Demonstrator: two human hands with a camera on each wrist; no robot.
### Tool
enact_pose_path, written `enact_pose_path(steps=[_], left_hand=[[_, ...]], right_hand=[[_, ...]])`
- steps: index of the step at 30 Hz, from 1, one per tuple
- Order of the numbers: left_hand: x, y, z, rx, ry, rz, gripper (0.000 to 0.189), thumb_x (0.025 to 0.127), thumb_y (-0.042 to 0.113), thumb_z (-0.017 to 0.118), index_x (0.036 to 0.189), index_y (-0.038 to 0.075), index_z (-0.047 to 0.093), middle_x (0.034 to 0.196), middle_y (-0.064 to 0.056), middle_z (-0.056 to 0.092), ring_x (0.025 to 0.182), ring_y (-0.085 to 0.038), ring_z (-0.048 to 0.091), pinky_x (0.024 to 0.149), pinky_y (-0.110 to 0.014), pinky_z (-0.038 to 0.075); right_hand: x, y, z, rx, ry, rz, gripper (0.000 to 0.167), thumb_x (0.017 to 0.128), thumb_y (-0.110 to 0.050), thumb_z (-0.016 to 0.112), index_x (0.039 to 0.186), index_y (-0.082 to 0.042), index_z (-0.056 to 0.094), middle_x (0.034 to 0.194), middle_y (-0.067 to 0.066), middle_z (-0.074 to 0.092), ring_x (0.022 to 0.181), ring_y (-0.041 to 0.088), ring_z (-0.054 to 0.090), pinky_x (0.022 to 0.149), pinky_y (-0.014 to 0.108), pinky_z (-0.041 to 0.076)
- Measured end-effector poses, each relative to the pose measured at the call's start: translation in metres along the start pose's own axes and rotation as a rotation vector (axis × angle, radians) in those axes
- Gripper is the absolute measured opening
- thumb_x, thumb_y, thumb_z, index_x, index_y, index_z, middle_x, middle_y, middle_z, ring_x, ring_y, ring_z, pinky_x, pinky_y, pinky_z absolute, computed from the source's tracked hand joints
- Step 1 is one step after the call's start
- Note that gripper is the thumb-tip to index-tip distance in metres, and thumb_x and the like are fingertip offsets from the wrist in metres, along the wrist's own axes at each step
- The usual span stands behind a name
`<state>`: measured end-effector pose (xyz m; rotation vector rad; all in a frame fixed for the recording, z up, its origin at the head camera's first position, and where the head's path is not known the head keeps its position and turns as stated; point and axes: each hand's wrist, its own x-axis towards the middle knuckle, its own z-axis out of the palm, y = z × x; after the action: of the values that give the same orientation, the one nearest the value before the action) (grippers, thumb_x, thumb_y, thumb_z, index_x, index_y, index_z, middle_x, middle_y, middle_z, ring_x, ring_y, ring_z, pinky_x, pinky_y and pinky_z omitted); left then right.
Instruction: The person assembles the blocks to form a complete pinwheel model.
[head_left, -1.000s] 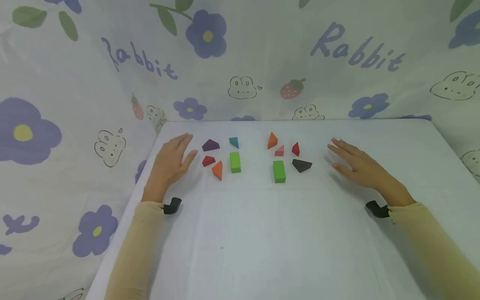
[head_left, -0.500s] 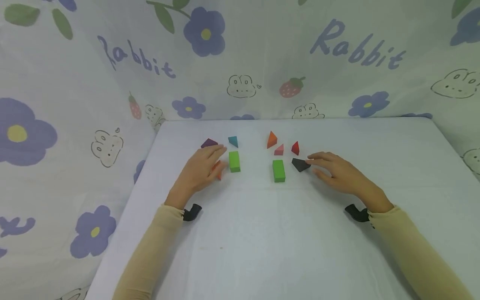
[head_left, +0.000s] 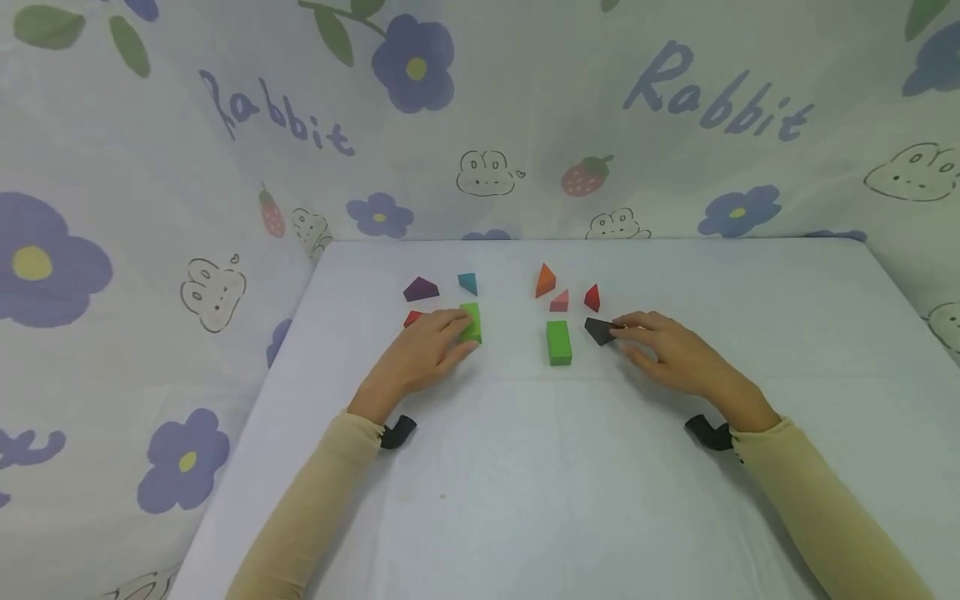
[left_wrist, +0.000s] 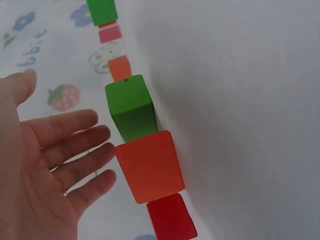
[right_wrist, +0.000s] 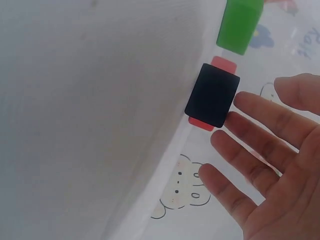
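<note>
My left hand [head_left: 420,350] hovers over the left group of blocks, fingers extended and holding nothing. Its fingertips overlap a light green rectangular block [head_left: 471,323] in the head view. In the left wrist view that green block [left_wrist: 131,107] stands beside an orange block [left_wrist: 151,167] and a red block [left_wrist: 172,217], apart from the thumb. The hand covers this orange block in the head view. My right hand [head_left: 678,354], fingers spread, is at the right side of a black block [head_left: 600,331]; whether the fingertips touch the block [right_wrist: 213,95] I cannot tell.
Behind the left hand lie a purple block [head_left: 421,289] and a blue one [head_left: 468,283]. The right group also has a green block [head_left: 558,343], an orange [head_left: 545,281], a pink [head_left: 559,301] and a red one [head_left: 592,298]. A patterned curtain [head_left: 525,100] rises behind the white table [head_left: 510,483].
The left hand has moved right and slightly nearer me, from the table's left edge to over the blocks. My right hand has come left to the black block. The blocks look unmoved.
</note>
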<state>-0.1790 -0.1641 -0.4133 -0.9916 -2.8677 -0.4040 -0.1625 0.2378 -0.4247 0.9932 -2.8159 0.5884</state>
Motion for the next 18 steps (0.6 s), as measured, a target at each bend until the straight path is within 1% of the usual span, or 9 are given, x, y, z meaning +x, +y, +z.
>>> enact_pose_path(steps=[4,8,11,18], left_hand=[[0.0004,0.0010,0.0016,0.004,-0.039,-0.018,0.055,0.102,0.042,0.048,0.140,0.003,0.053,0.144,-0.013,0.052,0.137,-0.029,0.046,0.117,-0.043,0.034],[-0.0002,0.0009,0.0031,0.012,-0.075,-0.033,0.056,0.102,0.043,0.046,0.141,0.004,0.052,0.147,-0.012,0.049,0.139,-0.028,0.044,0.118,-0.043,0.033],[-0.0004,0.0007,0.0042,0.016,-0.089,-0.037,0.056,0.102,0.044,0.045,0.141,0.004,0.051,0.148,-0.012,0.048,0.139,-0.027,0.043,0.118,-0.043,0.033],[-0.0007,0.0026,0.0045,0.018,-0.110,-0.061,0.058,0.102,0.047,0.044,0.141,0.005,0.052,0.148,-0.011,0.048,0.139,-0.026,0.043,0.118,-0.043,0.033]], right_hand=[[-0.0010,-0.0008,0.0007,-0.012,0.014,-0.017,0.038,0.092,-0.010,0.065,0.129,-0.002,0.063,0.136,0.016,0.056,0.124,0.034,0.053,0.101,0.054,0.048],[-0.0015,-0.0020,0.0020,-0.013,-0.013,-0.008,0.039,0.093,-0.013,0.064,0.130,-0.001,0.061,0.139,0.016,0.054,0.127,0.034,0.051,0.103,0.054,0.046],[-0.0019,-0.0029,0.0028,-0.010,-0.035,0.012,0.038,0.094,-0.014,0.064,0.130,-0.001,0.062,0.139,0.015,0.055,0.127,0.034,0.051,0.104,0.054,0.045],[-0.0004,-0.0049,0.0037,-0.011,-0.040,0.037,0.038,0.093,-0.012,0.064,0.129,-0.001,0.062,0.138,0.015,0.056,0.127,0.035,0.051,0.104,0.056,0.045]])
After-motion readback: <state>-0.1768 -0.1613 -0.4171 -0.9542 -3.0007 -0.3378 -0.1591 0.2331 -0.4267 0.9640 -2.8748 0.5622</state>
